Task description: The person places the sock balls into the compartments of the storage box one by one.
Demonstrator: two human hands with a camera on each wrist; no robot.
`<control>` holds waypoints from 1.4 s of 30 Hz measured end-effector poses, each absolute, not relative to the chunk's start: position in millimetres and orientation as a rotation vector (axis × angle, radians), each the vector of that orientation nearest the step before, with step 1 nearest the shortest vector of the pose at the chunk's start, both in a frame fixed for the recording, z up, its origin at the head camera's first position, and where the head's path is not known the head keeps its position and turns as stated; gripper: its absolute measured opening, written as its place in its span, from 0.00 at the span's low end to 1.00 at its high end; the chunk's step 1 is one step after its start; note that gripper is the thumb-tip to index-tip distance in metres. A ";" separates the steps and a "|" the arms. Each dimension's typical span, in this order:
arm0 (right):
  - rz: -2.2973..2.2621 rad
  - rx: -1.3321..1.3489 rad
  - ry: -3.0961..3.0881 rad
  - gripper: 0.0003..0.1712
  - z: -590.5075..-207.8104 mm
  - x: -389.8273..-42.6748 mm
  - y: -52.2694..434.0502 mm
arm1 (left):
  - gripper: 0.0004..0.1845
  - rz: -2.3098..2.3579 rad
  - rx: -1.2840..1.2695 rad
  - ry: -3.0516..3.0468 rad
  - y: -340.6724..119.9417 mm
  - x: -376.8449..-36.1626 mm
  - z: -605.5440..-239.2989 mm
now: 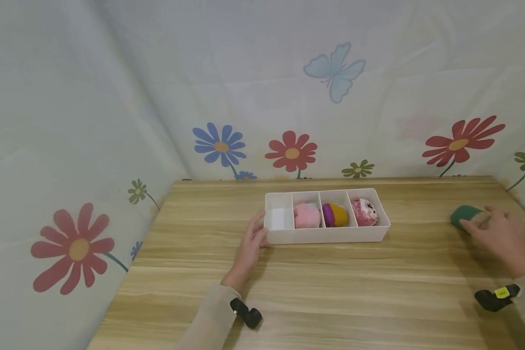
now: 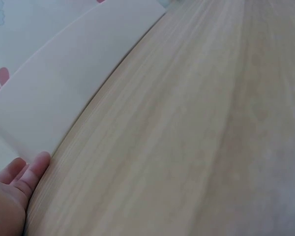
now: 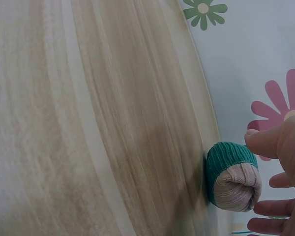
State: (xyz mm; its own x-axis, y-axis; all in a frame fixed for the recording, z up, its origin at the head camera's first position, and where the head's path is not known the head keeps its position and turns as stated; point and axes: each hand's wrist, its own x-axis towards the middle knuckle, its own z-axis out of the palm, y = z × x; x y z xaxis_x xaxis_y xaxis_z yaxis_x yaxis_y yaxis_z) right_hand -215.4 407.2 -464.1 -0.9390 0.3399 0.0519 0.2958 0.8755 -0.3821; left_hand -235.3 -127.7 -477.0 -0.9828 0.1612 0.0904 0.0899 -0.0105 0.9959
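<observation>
Left hand [image 1: 251, 243]: fingers straight, resting against left end of white divided tray [image 1: 328, 236]. Right hand [image 1: 503, 238]: spread loosely over rolled green-and-beige sock [image 1: 465, 216], not gripping, at right table edge. Wooden table [image 1: 332, 291]; flower-print curtain [image 1: 288, 97] behind

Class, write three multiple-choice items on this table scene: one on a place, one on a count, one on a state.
1. Where is the left hand?
A. at the white tray's left end
B. on the green sock roll
C. off the table

2. How many tray compartments hold a rolled item?
A. one
B. three
C. four

3. How is the right hand?
A. flat on the table
B. fingers spread at the green sock roll
C. inside the tray

Answers: 1 A, fingers touch the tray's end. 2 B, the leftmost is bare. 3 B, thumb and fingers flank the roll.
</observation>
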 end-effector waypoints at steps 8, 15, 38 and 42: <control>0.584 -0.492 -2.959 0.51 -448.4 -212.6 392.2 | 0.25 2.188 0.253 2.165 -128.1 -234.5 -475.1; 0.551 -0.472 -2.943 0.50 -453.7 -219.3 396.7 | 0.25 2.176 0.250 2.184 -129.0 -236.0 -477.8; 0.535 -0.458 -2.954 0.49 -464.6 -227.7 404.4 | 0.25 2.143 0.293 2.183 -129.2 -232.7 -473.8; 0.569 -0.471 -2.947 0.50 -465.6 -231.9 406.4 | 0.25 2.159 0.300 2.187 -128.7 -234.3 -473.3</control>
